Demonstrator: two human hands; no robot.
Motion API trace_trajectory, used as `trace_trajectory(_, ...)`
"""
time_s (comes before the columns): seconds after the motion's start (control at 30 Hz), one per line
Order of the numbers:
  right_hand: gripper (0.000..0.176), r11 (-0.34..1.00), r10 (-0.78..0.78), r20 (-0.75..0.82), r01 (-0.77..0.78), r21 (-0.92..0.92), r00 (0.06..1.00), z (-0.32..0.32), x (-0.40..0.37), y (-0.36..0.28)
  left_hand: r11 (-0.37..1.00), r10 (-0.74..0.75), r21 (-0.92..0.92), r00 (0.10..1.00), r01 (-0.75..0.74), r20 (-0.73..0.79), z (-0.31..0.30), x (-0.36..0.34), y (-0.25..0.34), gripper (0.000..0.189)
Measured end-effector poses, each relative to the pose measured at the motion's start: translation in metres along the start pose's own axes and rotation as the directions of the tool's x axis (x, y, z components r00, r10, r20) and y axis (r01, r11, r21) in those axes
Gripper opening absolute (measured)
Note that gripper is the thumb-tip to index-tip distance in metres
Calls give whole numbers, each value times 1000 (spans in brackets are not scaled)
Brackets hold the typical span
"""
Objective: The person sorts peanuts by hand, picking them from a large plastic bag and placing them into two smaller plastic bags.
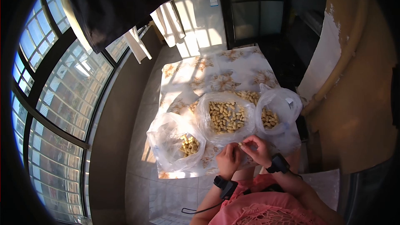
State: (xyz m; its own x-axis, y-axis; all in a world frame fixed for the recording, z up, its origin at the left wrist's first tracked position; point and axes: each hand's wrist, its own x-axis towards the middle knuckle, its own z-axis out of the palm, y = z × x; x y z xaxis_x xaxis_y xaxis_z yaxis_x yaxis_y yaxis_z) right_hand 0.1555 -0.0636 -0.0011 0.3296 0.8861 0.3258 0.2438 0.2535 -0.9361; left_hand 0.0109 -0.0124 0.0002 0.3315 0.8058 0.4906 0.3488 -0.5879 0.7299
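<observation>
Between the fingertips of my right hand [258, 151] is a small pale peanut [240, 144]. My left hand [228, 159] is curled closed just beside it, and what it holds, if anything, is hidden. Both hands are at the table's near edge, in front of the middle clear plastic bag [202, 116], which holds many unshelled peanuts [225, 117]. To the left, another open bag [160, 135] has a smaller heap of peanuts [189, 146] in it. A third bag [287, 100], on the right, also contains some peanuts [269, 118].
A floral cloth covers the table [183, 75]. More peanuts [249, 96] lie behind the middle bag. Dark cloth [125, 4] hangs overhead at the upper left, near the barred window [75, 87]. A white cabinet [200, 21] stands beyond the table, and a brown wall [354, 100] is on the right.
</observation>
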Motion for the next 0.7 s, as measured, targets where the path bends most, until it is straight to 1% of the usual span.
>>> trace_trajectory(0.03, 19, 999, 11, -44, -9, 49, 999, 1, 2, 0, 1000, -20, 0, 1000, 20, 23, -1, 1, 1, 12)
trace_trajectory(0.07, 19, 999, 9, -37, -7, 50, 999, 1, 3, -1, 1000, -23, 2, 1000, 23, 17, 0, 1, 0, 12)
trace_trajectory(0.13, 18, 999, -21, -29, 20, -43, 999, 1, 9, -22, 1000, -27, 6, 1000, 27, 10, 1, -1, -3, 13)
trace_trajectory(0.17, 18, 999, -19, -31, 17, -42, 999, 3, 12, -33, 1000, -28, 7, 1000, 28, 13, 1, -3, -5, 13)
trace_trajectory(0.23, 18, 996, -60, 89, 65, -55, 994, 9, 23, -54, 997, -23, 70, 998, 20, 52, 3, -5, -10, 16)
trace_trajectory(0.27, 18, 984, -122, 135, 138, -110, 983, 13, 28, -57, 998, -17, 65, 998, 14, 54, 6, -5, -14, 16)
trace_trajectory(0.33, 19, 991, -91, 214, 111, -80, 973, 27, 36, -63, 983, 167, 82, 986, -165, -23, 10, -6, -21, 25)
trace_trajectory(0.37, 18, 971, -162, 244, 199, -135, 956, 35, 42, -69, 995, 43, 92, 998, -47, 42, 11, -12, -22, 32)
trace_trajectory(0.4, 18, 970, -169, 248, 206, -131, 954, 44, 46, -70, 994, 45, 96, 998, -48, 35, 14, -12, -20, 32)
trace_trajectory(0.47, 16, 953, -260, 281, 292, -78, 924, 66, 54, -69, 997, 8, 82, 980, 9, -198, 16, -11, -17, 31)
trace_trajectory(0.5, 16, 936, -287, 301, 332, -113, 910, 75, 57, -69, 999, 2, 46, 982, 7, -189, 18, -12, -18, 31)
trace_trajectory(0.63, 17, 910, -308, 378, 386, -149, 873, 105, 64, -66, 997, -2, -74, 995, -5, -102, 20, -16, -22, 31)
trace_trajectory(0.7, 17, 918, -295, 383, 371, -141, 875, 112, 65, -67, 996, -8, -94, 997, 0, -83, 20, -18, -24, 31)
